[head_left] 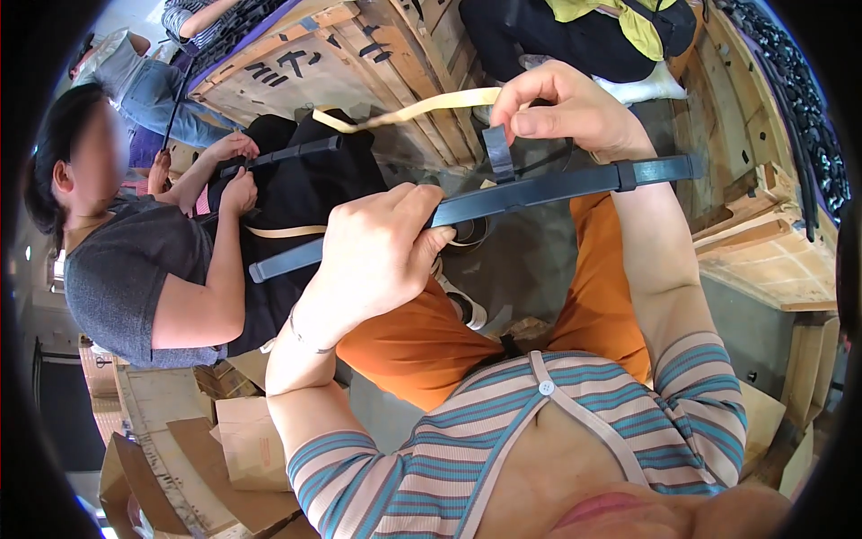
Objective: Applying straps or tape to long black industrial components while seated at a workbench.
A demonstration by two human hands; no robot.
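Note:
My left hand (377, 247) is closed around a long, narrow dark plastic bar (530, 190), held slanting across in front of me with its right end higher. A raised band crosses the bar near that end. Above the bar, my right hand (575, 112) has thumb and forefinger pinched together. A pale yellow strip (431, 106) runs from these fingers out to the left and bends near its far end. Just under the fingertips hangs a short dark, shiny flap (496, 154), close to the bar. Whether the fingers touch this flap is unclear.
A co-worker (153, 278) sits at the left, holding a similar dark bar (296, 154). Wooden crates (332, 76) stand ahead, and another crate (763, 260) at the right holds many black parts (799, 99). Cardboard boxes (256, 440) lie at the lower left.

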